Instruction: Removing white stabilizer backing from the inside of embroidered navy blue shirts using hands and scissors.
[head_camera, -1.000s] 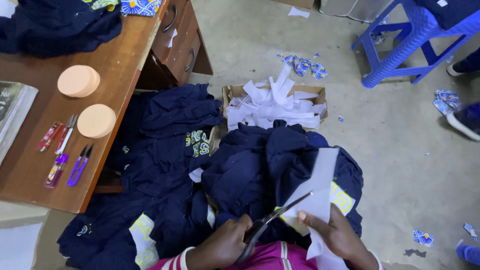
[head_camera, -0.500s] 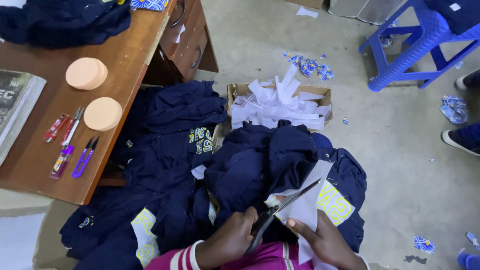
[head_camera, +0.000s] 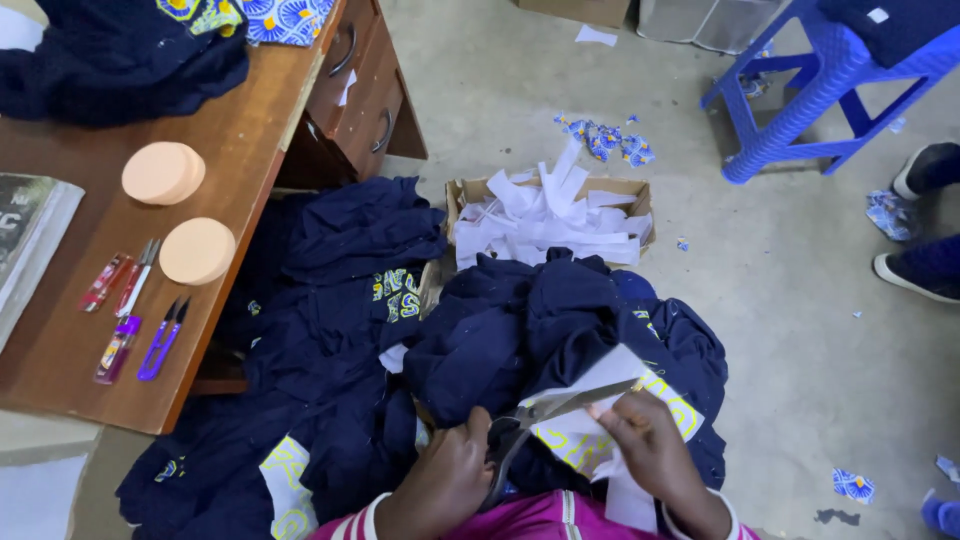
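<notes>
Much grey floor (head_camera: 800, 300), dotted with small patterned scraps. Brown desk (head_camera: 230, 150) along the left side; blue stool (head_camera: 800, 90) at the floor's far right corner. Big heap (head_camera: 330, 300) of navy garments with yellow lettering, spilling down beside the desk's front edge. One more navy garment (head_camera: 520, 330) bunched in the lap, near the floor's near edge. Cardboard box (head_camera: 470, 190) just beyond it, piled with white strips (head_camera: 545, 215).

White sheet (head_camera: 600, 385) lying against that garment's yellow print, pinched by the right hand (head_camera: 650, 450). Left hand (head_camera: 445, 480) closed around the handles of scissors (head_camera: 545, 415), blades parted and meeting the sheet's edge.

Two round peach discs (head_camera: 163, 172) mid-desk; thread snips (head_camera: 160, 340) near its front edge.

Judging by the full box, plenty of trimming already done. Judging by the heap, possibly many garments left, though impossible to tell which are finished. Present sheet only partly cut.
</notes>
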